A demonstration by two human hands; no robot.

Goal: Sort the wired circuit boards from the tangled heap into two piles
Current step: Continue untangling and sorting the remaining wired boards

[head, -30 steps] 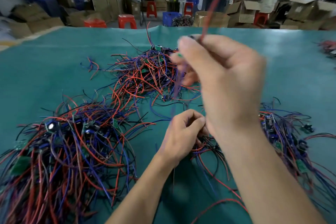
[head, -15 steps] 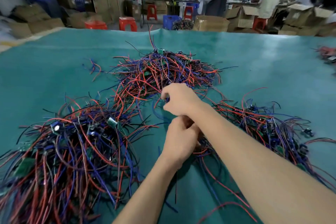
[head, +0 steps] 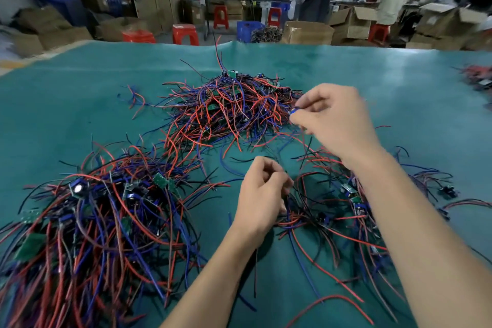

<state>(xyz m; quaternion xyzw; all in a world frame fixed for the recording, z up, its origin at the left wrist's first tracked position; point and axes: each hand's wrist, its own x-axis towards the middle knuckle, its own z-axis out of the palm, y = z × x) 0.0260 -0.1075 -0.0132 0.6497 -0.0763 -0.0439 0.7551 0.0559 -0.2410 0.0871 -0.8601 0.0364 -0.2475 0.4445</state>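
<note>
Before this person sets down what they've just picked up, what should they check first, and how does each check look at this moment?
1. Right hand has a firm pinch on the small blue part: ok, fingertips close on it.
2. Its wires are free of the far pile: cannot tell, too many strands overlap.
3. Left hand steadies the wires near the right-hand heap: ok, fingers curl round them.
4. A drop spot shows on the green mat: ok.
5. Which pile this piece belongs to, the far one or the near left pile: cannot tell.
</note>
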